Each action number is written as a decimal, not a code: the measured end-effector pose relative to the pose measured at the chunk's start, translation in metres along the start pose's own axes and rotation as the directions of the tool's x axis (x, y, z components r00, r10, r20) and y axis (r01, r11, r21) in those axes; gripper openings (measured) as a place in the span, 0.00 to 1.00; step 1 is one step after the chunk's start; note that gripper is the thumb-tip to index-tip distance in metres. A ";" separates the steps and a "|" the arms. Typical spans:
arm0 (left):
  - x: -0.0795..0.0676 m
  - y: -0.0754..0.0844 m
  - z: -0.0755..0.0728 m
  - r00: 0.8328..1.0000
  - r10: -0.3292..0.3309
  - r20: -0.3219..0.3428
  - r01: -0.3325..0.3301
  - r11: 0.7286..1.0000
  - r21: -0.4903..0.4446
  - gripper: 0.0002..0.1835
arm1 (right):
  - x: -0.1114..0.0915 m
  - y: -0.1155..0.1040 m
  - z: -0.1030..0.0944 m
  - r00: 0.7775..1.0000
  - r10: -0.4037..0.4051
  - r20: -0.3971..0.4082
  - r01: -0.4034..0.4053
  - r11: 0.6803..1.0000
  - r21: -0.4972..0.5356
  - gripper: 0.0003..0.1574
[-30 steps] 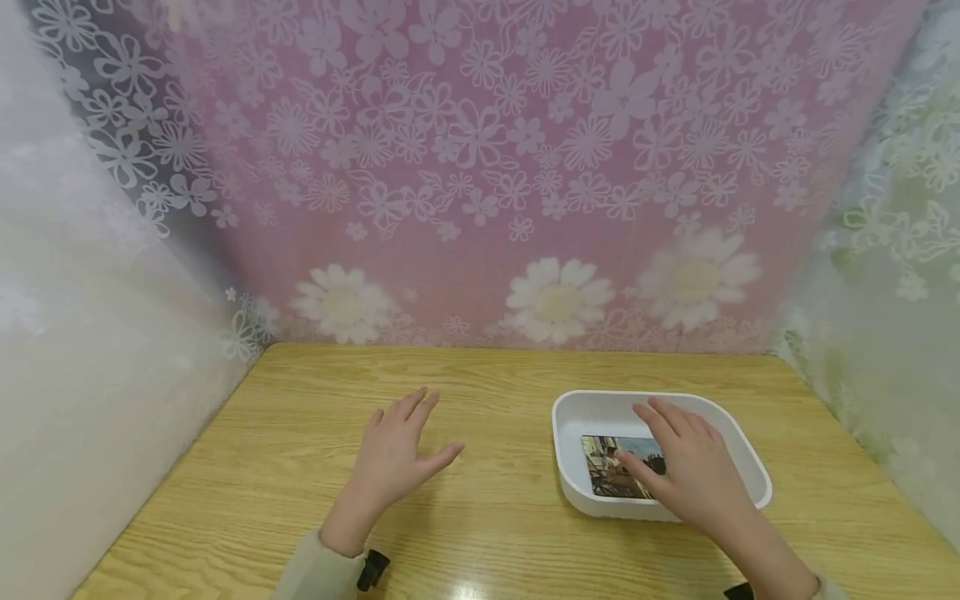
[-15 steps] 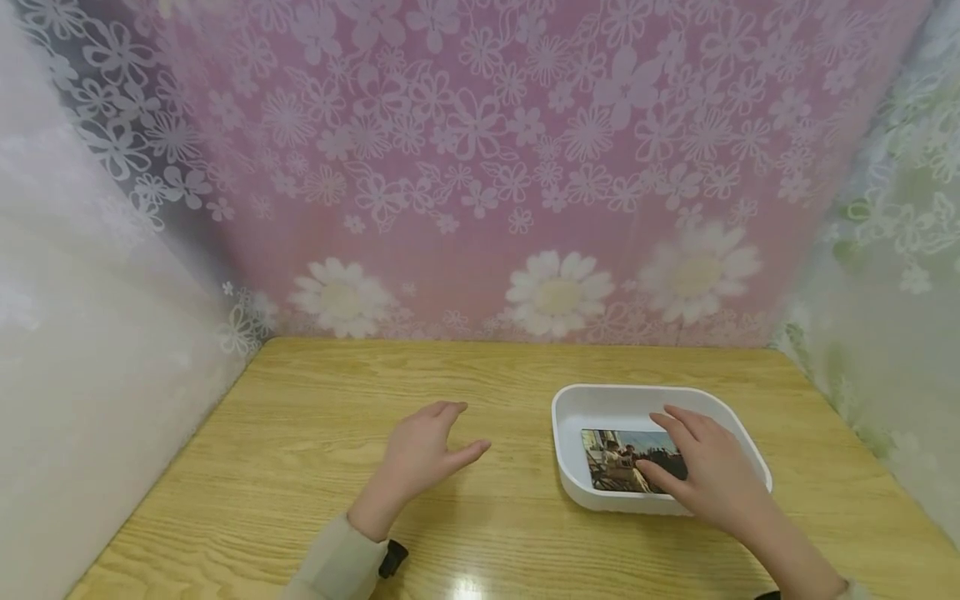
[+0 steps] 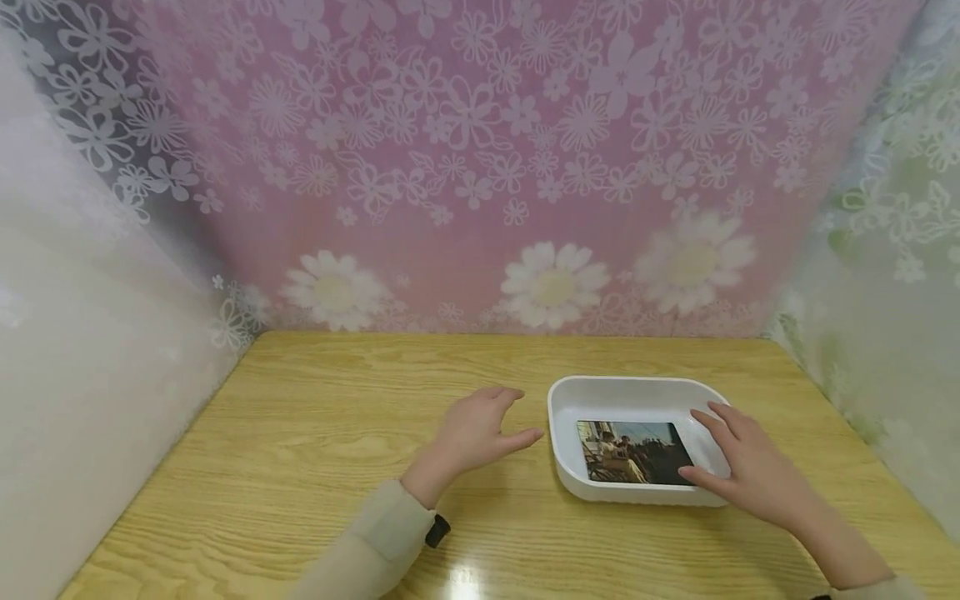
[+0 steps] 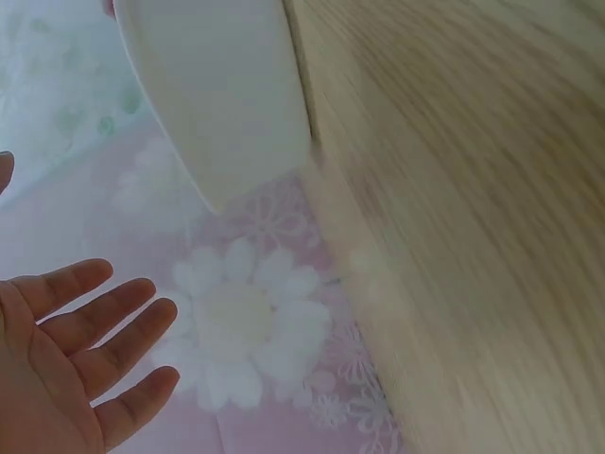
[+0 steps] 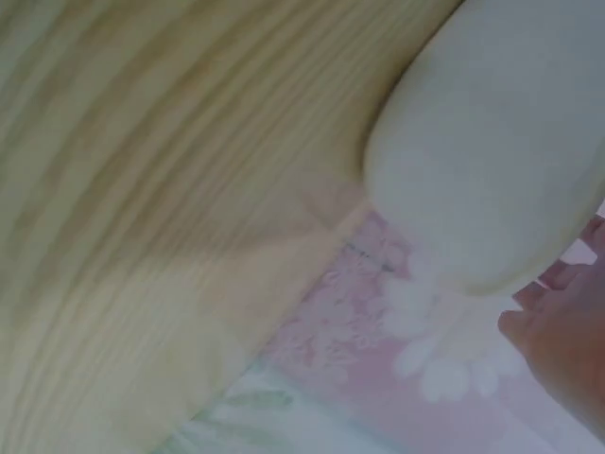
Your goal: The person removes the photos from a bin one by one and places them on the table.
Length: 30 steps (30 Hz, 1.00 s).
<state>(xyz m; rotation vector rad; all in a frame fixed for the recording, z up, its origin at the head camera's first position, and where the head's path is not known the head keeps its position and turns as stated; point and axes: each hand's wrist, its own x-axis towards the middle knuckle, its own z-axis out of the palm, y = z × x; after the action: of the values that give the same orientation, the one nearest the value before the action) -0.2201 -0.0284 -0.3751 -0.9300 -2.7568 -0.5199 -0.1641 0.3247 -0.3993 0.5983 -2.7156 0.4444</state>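
A white rounded basin (image 3: 630,390) stands on the wooden table, right of the middle. Flat on its floor lies a picture card (image 3: 633,452) showing a painted scene with figures. My left hand (image 3: 474,432) hovers just left of the basin, fingers spread and apart from it; the left wrist view shows those fingers (image 4: 123,331) relaxed with nothing in them. Over the basin's right side is my right hand (image 3: 753,467), thumb and fingers parted, hiding part of the rim. In the right wrist view the fingers (image 5: 558,274) are partly hidden by the basin wall; whether they touch it I cannot tell.
The wooden table (image 3: 337,417) reaches back to a pink flower-patterned backdrop (image 3: 450,167). Pale hangings (image 3: 97,333) close off the left side, and a greenish floral one (image 3: 892,292) the right.
My left hand has moved right, toward the basin. My right hand has shifted right from over the card to the basin's right side, so more of the card shows. The view has tilted slightly.
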 end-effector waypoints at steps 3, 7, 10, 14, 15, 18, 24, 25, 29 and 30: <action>0.011 0.010 0.002 0.999 0.031 0.017 -0.031 0.999 -0.020 0.37 | -0.003 0.009 -0.001 0.999 0.014 0.044 -0.016 0.998 0.054 0.52; 0.026 0.021 0.006 0.997 0.055 0.056 -0.051 0.996 -0.068 0.38 | -0.007 0.019 0.000 0.996 0.010 0.086 -0.016 0.997 0.080 0.57; 0.037 0.026 0.013 0.993 0.083 0.085 -0.074 0.991 -0.110 0.40 | -0.009 0.022 0.002 0.993 0.010 0.115 -0.020 0.996 0.082 0.58; 0.051 0.032 0.025 0.984 0.146 0.103 -0.127 0.977 -0.173 0.43 | -0.011 0.023 0.003 0.992 0.000 0.130 -0.012 0.996 0.088 0.61; 0.054 0.033 0.028 0.981 0.160 0.107 -0.138 0.972 -0.192 0.43 | -0.011 0.024 0.003 0.991 -0.002 0.134 -0.010 0.996 0.089 0.61; 0.065 0.036 0.037 0.973 0.202 0.113 -0.164 0.946 -0.281 0.44 | -0.011 0.024 0.003 0.990 -0.001 0.141 -0.012 0.996 0.087 0.62; 0.088 0.046 0.051 0.962 0.244 0.124 -0.170 0.888 -0.427 0.46 | -0.011 0.025 0.002 0.987 0.010 0.161 -0.023 0.996 0.081 0.63; 0.092 0.048 0.053 0.961 0.247 0.128 -0.169 0.884 -0.435 0.47 | -0.011 0.025 0.002 0.986 0.011 0.164 -0.025 0.996 0.081 0.63; 0.103 0.054 0.061 0.959 0.240 0.153 -0.145 0.876 -0.461 0.49 | -0.012 0.025 0.001 0.985 0.017 0.171 -0.033 0.996 0.087 0.63; 0.106 0.055 0.062 0.959 0.237 0.156 -0.142 0.875 -0.462 0.49 | -0.012 0.025 0.001 0.984 0.021 0.174 -0.037 0.995 0.089 0.63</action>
<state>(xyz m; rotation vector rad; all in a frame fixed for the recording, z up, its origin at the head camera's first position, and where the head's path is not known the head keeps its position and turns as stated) -0.2732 0.0946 -0.3880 -1.4156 -2.7252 -1.1117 -0.1648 0.3499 -0.4101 0.6507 -2.8848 0.5515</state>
